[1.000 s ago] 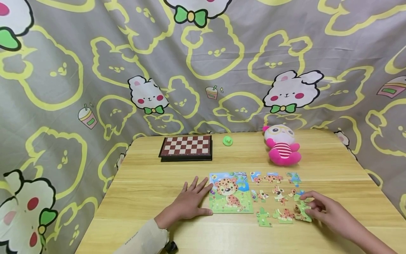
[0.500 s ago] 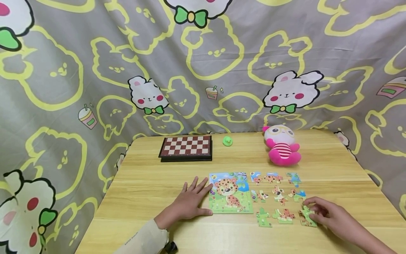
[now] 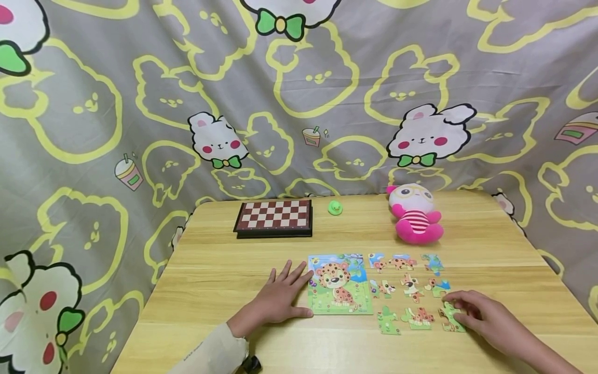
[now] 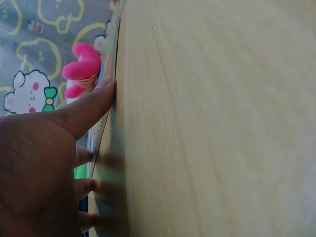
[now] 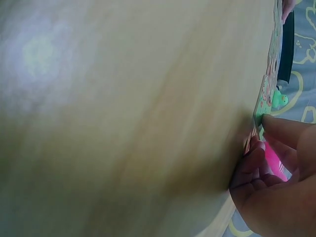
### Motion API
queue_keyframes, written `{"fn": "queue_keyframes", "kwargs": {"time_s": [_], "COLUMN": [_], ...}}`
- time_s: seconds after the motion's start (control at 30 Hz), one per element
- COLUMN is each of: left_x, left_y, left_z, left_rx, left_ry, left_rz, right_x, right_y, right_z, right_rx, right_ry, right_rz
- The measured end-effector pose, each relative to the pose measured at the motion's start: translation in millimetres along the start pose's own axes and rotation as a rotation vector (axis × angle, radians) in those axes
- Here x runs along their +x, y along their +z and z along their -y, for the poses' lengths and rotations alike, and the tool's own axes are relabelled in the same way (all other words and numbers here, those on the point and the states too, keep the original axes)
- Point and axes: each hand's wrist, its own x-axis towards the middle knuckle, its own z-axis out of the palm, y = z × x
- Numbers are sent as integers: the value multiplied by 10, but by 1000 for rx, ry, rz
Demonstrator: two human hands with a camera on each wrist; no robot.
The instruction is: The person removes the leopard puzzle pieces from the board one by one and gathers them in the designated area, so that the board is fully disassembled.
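In the head view my left hand (image 3: 280, 297) lies flat on the table with fingers spread. Its thumb and a fingertip touch the left edge of a square leopard puzzle board (image 3: 341, 284); the left wrist view shows the thumb (image 4: 91, 108) against that edge. To the right of the board, loose jigsaw pieces lie in three rows. At the lower right corner of these, my right hand (image 3: 490, 322) pinches a green jigsaw piece (image 3: 451, 318) between thumb and fingers. From the right wrist, the thumb presses on this piece (image 5: 260, 109), and the other fingers are curled.
Toward the back of the table (image 3: 210, 291) are a folded checkered board case (image 3: 274, 217), a small green duck (image 3: 335, 208) and a pink plush toy (image 3: 415, 214). A patterned curtain (image 3: 289, 93) hangs behind. Another jigsaw piece (image 3: 438, 286) lies just above the pinched one.
My right hand has brought the green piece slightly right and down, away from the piece above it, then nudged it a little back left. The left hand has stayed still.
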Motion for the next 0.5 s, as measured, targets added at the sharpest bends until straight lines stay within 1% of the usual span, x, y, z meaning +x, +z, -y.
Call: {"fn": "queue_keyframes", "kwargs": {"time_s": [0.2, 0.5], "left_x": [-2, -5], "left_y": [-5, -10], "left_z": [0, 8], "left_rx": [-1, -16], "left_ry": [-1, 5], "left_rz": [4, -2], "right_x": [-10, -9], "right_y": [8, 0], "right_z": [-12, 0], "right_rx": [-8, -11], "right_ry": [-16, -13], "right_rz": [-15, -21]}}
